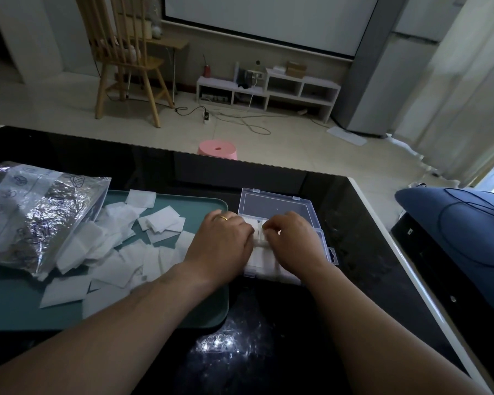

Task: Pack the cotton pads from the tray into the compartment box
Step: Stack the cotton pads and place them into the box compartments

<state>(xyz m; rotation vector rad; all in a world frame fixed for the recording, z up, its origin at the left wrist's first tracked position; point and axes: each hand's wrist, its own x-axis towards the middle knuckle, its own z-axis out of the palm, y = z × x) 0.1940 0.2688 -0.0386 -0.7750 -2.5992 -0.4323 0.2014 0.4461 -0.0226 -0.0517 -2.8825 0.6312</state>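
Low in the frame, the teal tray point(183, 309) sits left of centre on the black table point(360, 269), with loose cotton pads point(111, 263) strewn across it. Just beyond, mid-frame, the left hand point(221, 238) and right hand point(293, 238) meet over the clear compartment box point(323, 242). The right pinches a pad with curled fingers. The left's fingers bend down out of sight, so I cannot tell its grip. Pads are likely feather-light, soft and easily creased, so pinch small stacks at the edges. A crinkled bag point(35, 212) lies at the left, and a pink stool point(218, 149) stands farther off.
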